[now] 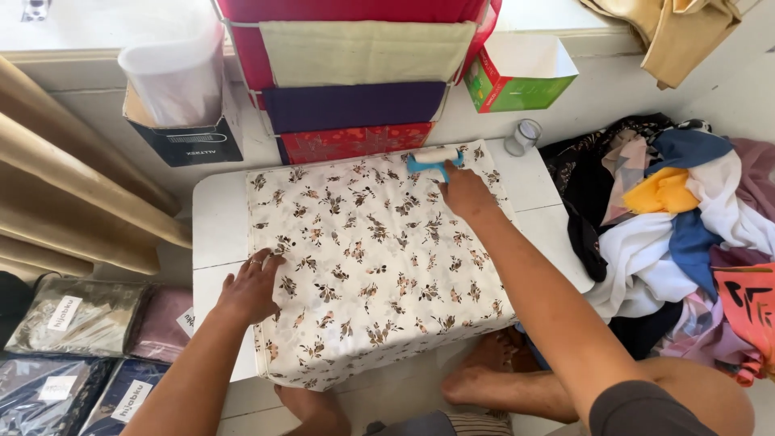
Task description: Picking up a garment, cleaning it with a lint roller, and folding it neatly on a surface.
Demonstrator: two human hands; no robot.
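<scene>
A cream cloth with a brown flower print lies spread over a small white table, its near edge hanging over the front. My left hand presses flat on the cloth's left edge, fingers apart. My right hand grips the blue handle of a lint roller whose white roll rests on the cloth's far edge.
Folded cloths in red, cream, purple and a red print hang in a rack behind the table. A green tissue box and a small jar stand at the back right. A heap of mixed cloths lies right; packaged cloths left.
</scene>
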